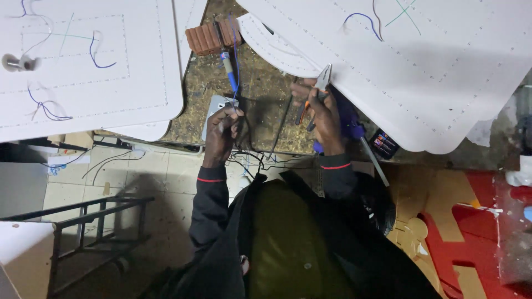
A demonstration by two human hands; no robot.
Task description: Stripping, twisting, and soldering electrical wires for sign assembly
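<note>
Currently both hands work over the rough, speckled workbench. Right hand is clenched around the orange-and-dark handles of a pair of pliers; the metal nose points away from the person and lies at the edge of the large white dotted panel on the right side of the bench. Left hand is pinched shut on a thin dark wire, which runs from the left fingers across the bench toward the right hand. A soldering iron with a blue cord lies on the bench just beyond the left hand, its tip end resting on a small ribbed red-brown brick. A grey flat box sits on the bench, touching the left hand's far side. A purple-handled screwdriver lies just right of the right hand. A second white panel covers the bench's left side.
</note>
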